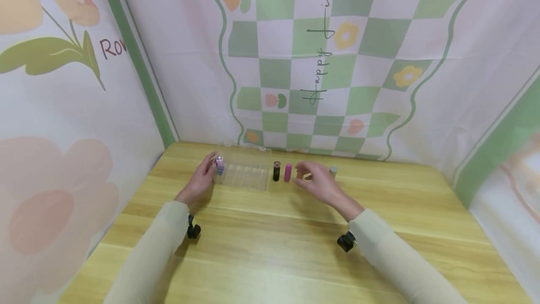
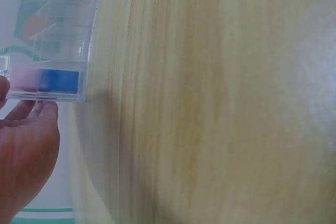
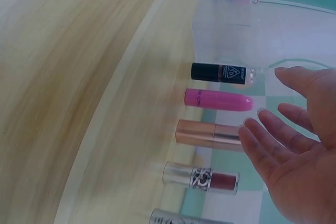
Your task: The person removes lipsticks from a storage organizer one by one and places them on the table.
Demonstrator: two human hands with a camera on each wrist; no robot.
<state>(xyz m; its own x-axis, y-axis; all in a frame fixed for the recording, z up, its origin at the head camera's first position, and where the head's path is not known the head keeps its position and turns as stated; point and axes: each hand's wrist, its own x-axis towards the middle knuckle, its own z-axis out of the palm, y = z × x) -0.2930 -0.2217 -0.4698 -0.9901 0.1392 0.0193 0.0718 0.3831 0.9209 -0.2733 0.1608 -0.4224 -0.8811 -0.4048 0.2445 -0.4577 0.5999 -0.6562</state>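
My left hand (image 1: 200, 179) grips the left end of a clear plastic box (image 1: 248, 186) with dividers, thumb near its latch and fingertips along its side. A pink-and-blue item (image 2: 47, 80) sits in the end compartment beside that hand. Over a row of lipsticks hovers my right hand (image 1: 320, 183), its fingers loosely bent and holding nothing. Its fingertips are nearest the rose-gold lipstick (image 3: 202, 134); whether they touch it I cannot tell. Toward the box stand a bright pink lipstick (image 1: 288, 172) and a black one with a clear top (image 1: 276, 171).
Farther right in the row are a clear-and-silver tube with dark red inside (image 3: 202, 177) and a silver tube (image 1: 333, 171). All stand upright on the wooden table (image 1: 261, 252). A printed curtain (image 1: 312, 69) hangs behind the table's back edge.
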